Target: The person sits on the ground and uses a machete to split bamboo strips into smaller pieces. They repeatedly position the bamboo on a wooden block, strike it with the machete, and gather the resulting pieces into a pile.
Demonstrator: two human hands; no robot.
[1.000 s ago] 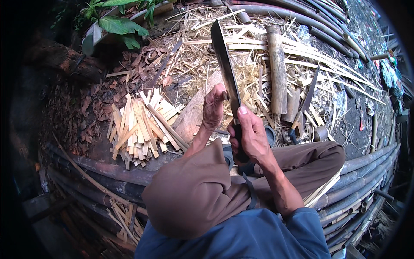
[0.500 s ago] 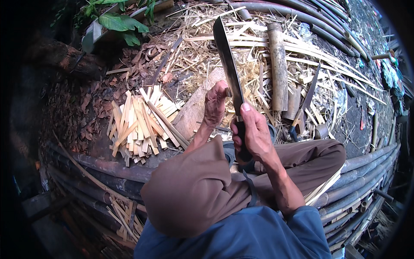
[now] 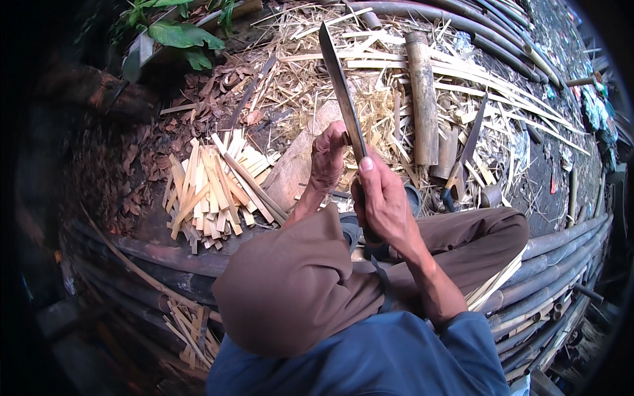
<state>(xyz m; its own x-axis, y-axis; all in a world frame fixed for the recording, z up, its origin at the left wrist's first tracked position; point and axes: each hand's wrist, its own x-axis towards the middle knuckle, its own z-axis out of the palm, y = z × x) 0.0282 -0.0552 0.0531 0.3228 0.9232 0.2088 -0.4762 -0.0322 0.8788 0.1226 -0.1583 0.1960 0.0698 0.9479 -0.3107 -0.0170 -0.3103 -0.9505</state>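
My right hand (image 3: 383, 198) wraps round the handle of a machete, thumb along the base of the blade. The long dark machete blade (image 3: 343, 92) points up and away, tilted a little left, with its edge seen narrow. Just left of the blade, my left hand (image 3: 327, 158) is closed, fingers curled around a small piece with a dark end that pokes out against the blade; its kind is mostly hidden. A pile of short split bamboo strips (image 3: 211, 188) lies to the left of my knee.
A pale wooden block (image 3: 290, 171) lies beyond my left hand. Farther right are a bamboo culm section (image 3: 421, 99), a hand saw (image 3: 469, 148) and long bamboo strips (image 3: 475, 79) over shavings. Bamboo poles (image 3: 561, 264) run behind me on both sides. A leafy plant (image 3: 185, 36) stands far left.
The machete has turned in my right hand, so its blade now shows narrower and leans slightly more left. My right hand has rolled over the handle. The left hand has barely moved.
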